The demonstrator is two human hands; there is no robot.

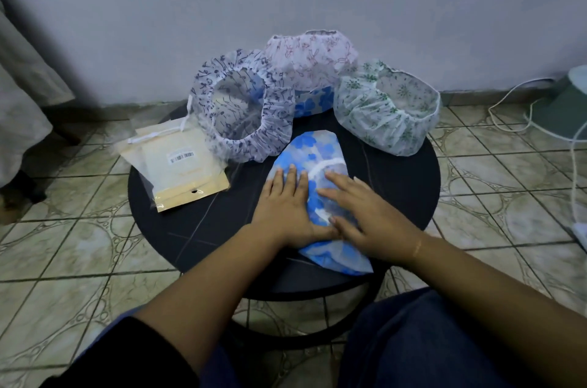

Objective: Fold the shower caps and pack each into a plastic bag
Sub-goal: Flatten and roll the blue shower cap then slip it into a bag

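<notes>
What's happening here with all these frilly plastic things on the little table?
A person is flattening a blue flowered shower cap on a round black table, left hand and right hand pressed open on it. Other unfolded caps sit behind, and the plastic bags wait at the left, unfilled.

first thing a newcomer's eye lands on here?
Both hands, left hand and right hand, pressing flat on the blue flowered cap at the round black table's near edge. Behind it stand three puffed caps, with the plastic bags at the left.
</notes>
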